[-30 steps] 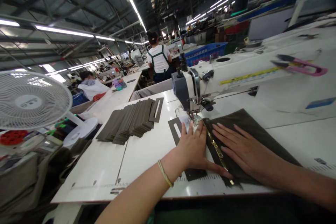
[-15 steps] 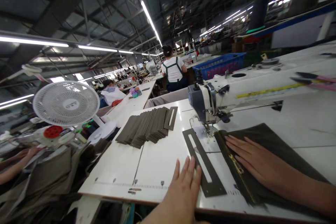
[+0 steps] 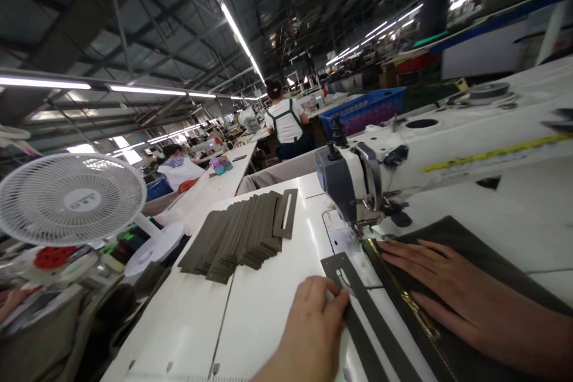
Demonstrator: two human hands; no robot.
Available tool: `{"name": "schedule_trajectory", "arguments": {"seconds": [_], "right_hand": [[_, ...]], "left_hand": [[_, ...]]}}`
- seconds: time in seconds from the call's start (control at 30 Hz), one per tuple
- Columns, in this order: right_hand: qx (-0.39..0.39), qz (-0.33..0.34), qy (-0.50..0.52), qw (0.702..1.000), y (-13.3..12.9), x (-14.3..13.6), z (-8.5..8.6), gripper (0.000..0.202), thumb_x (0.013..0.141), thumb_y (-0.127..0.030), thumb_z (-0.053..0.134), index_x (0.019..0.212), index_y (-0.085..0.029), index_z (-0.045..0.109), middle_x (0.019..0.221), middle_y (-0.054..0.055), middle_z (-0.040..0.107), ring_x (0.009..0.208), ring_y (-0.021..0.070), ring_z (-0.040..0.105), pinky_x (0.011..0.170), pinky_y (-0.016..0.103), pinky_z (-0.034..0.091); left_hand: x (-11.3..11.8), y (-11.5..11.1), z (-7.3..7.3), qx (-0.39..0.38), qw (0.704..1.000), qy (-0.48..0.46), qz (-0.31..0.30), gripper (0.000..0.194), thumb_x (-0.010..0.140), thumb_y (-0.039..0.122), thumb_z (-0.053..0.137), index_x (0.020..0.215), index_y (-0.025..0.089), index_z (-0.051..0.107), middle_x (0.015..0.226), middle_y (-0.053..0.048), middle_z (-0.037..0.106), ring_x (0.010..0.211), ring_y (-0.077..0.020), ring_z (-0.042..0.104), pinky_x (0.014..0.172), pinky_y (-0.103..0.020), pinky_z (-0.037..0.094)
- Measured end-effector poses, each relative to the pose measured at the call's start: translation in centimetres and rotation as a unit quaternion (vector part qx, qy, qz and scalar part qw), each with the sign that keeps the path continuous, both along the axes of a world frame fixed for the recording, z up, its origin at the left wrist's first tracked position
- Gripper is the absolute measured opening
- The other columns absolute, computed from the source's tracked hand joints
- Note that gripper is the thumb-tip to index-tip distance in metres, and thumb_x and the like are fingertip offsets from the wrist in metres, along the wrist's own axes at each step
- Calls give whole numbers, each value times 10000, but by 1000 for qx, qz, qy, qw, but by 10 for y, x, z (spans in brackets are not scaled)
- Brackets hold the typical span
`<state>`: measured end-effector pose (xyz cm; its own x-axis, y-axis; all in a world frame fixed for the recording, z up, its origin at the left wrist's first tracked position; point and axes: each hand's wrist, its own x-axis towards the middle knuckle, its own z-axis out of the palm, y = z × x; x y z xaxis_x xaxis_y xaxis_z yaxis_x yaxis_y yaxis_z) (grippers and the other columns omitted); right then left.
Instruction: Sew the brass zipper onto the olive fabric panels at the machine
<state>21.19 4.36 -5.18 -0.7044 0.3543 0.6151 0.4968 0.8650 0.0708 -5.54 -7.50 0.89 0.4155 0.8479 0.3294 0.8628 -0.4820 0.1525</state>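
Observation:
Dark olive fabric [image 3: 452, 239] with a gold zipper [image 3: 416, 310] along its left edge lies on the white sewing table [image 3: 264, 310]. My right hand [image 3: 456, 286] rests flat on the fabric, fingers stretched toward the sewing machine needle area [image 3: 364, 227]. To its left lies a dark slotted strip [image 3: 376, 328]. My left hand [image 3: 313, 322] has its fingers curled, thumb and fingertips at the strip's left edge. A fanned stack of similar dark pieces [image 3: 242, 233] sits beyond my left hand.
The sewing machine head [image 3: 340, 179] stands right of centre. A white fan [image 3: 76, 200] is at the left, above piled fabric [image 3: 67, 334]. Yellow measuring tape [image 3: 496, 152] lies at the right. A person [image 3: 286, 119] sits ahead, near a blue crate [image 3: 367, 110].
My left hand has gone from flat and spread to curled fingers at the strip's edge. The view has shifted closer to the machine. My right hand stays flat on the fabric.

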Motion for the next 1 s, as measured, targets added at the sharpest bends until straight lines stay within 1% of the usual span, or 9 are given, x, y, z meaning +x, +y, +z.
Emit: {"name": "schedule_trajectory", "arguments": {"seconds": [0.1,0.27,0.33,0.43,0.57,0.63,0.7,0.83,1.0], "right_hand": [[16,-7,7,1000,0,-1,-2,575,968,-324,469,1521,-198,370,1465,69,509,1250,243,570,1003,443,489],[32,-12,24,999,-14,-7,-9,627,996,-295,404,1576,-181,193,1473,85,494,1295,227,531,1050,457,434],[28,-15,27,999,-21,-8,-9,635,1001,-293,386,1581,-180,153,1478,87,489,1309,224,517,1065,470,415],[20,-19,22,999,-27,-8,-6,604,1004,-294,363,1574,-175,202,1459,104,512,1307,231,519,1054,485,421],[15,-6,22,1000,-29,-7,0,582,984,-226,333,1558,-158,267,1407,138,561,1270,238,555,1028,487,441],[13,-2,28,1000,-30,-7,2,585,976,-211,340,1556,-159,277,1391,144,575,1261,242,562,1026,482,441],[13,-5,26,1000,-30,-7,2,587,970,-206,347,1552,-160,287,1379,148,587,1263,243,560,1029,476,435],[27,-8,17,999,-29,-8,6,584,961,-199,342,1542,-155,304,1350,146,610,1238,232,577,1011,457,428],[48,-24,55,997,-32,-15,11,555,919,-158,343,1468,-98,398,1303,130,646,1187,214,592,988,444,379]], "left_hand": [[1,14,8,10,999,-30,1,361,794,-6,537,1096,153,657,1215,-153,652,1141,-292,630,954,-495,572],[-3,24,3,129,989,-68,-22,263,911,26,501,1073,143,671,1025,-113,756,922,-225,745,848,-377,634],[4,24,5,178,977,-113,-30,230,950,66,513,1095,147,672,1061,-117,753,982,-212,737,868,-347,626],[24,29,7,220,964,-139,-45,198,968,107,539,1093,160,682,1110,-111,745,1062,-202,711,920,-339,607],[49,46,-4,168,983,-64,-25,203,940,76,539,1017,168,703,1041,-77,766,927,-179,747,859,-319,631],[54,51,-11,146,989,-17,-22,190,924,63,549,990,155,702,1027,-81,768,902,-185,750,839,-323,637],[55,53,-14,155,988,5,-26,179,924,62,549,993,135,697,1033,-94,765,913,-197,746,856,-334,632],[54,51,-12,173,984,-11,-40,205,946,72,500,1016,101,691,1058,-121,756,948,-223,737,904,-359,616],[54,49,-4,117,992,-27,-43,257,981,103,446,1062,79,688,1137,-155,728,1024,-250,718,942,-368,597]]}}
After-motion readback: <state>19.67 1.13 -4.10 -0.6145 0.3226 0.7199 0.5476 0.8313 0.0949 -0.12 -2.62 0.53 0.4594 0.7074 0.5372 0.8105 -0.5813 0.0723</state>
